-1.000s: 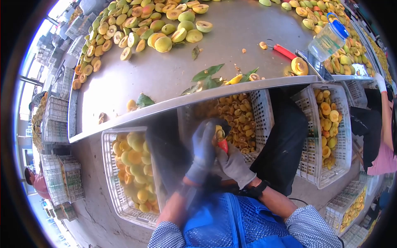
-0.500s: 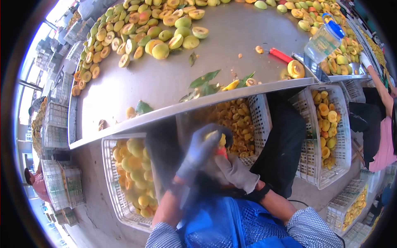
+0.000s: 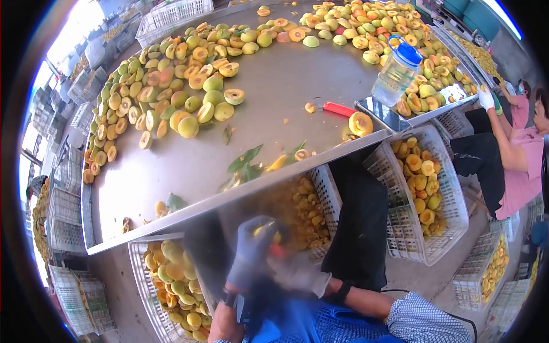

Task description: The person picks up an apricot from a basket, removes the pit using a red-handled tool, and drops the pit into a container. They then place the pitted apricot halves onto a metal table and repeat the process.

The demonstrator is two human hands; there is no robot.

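In front of my lap, my gloved left hand (image 3: pixel 251 243) is closed around a yellow peach half (image 3: pixel 265 230), mostly covered by the fingers. Close beside it, my gloved right hand (image 3: pixel 297 273) grips a tool with a red handle (image 3: pixel 277 250). Motion blur hides the tool's working end. Beyond my hands, under the table edge, a crate (image 3: pixel 325 197) holds scooped-out peach pieces (image 3: pixel 306 214). To my left stands a white crate (image 3: pixel 139 268) of peach halves (image 3: pixel 177 280).
The metal table (image 3: pixel 263 108) bears heaped peach halves (image 3: pixel 154 86), leaves (image 3: pixel 245 159), a red-handled tool (image 3: pixel 339 108), a phone (image 3: pixel 383 114) and a water bottle (image 3: pixel 394 74). On the right are another crate (image 3: pixel 452 228) and a co-worker in a pink top (image 3: pixel 521 166).
My view has tilted up and turned right, so the table and crates sit further left. Both hands stay together at the fruit, with the right hand blurred by motion.
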